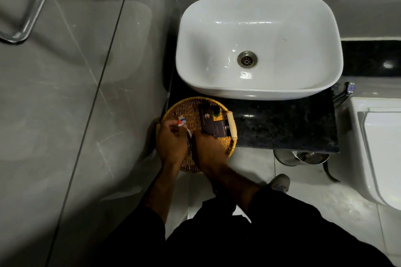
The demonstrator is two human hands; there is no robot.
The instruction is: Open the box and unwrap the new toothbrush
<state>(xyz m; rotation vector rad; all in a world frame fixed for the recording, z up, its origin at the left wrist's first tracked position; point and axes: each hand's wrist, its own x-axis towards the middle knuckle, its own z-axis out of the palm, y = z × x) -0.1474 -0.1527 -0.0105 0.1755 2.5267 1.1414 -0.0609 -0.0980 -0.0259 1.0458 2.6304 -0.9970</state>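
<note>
Grey tiled walls and a glass shower panel [91, 93] enclose a small bathroom. A white basin [259, 45] sits on a black stone desk [282, 128], dry apart from a sheen near the drain. At the desk's left end rests a round wicker tray [186, 106], its near edge overhanging the desk. Inside the tray lie two dark printed boxes [213, 124], a small dark bottle [216, 111] and a pale cylindrical item [231, 124] at the right rim.

Both hands are over the tray. The left hand [171, 143] is closed around a toothbrush [181, 121], whose white neck and red-and-blue head stick up from the fingers. The right hand [207, 150] lies knuckles up just beside the boxes; whether it grips anything cannot be told. Wrapping on the toothbrush cannot be made out. A toilet [379, 158] stands to the right, a metal bin [301, 157] below the desk edge.
</note>
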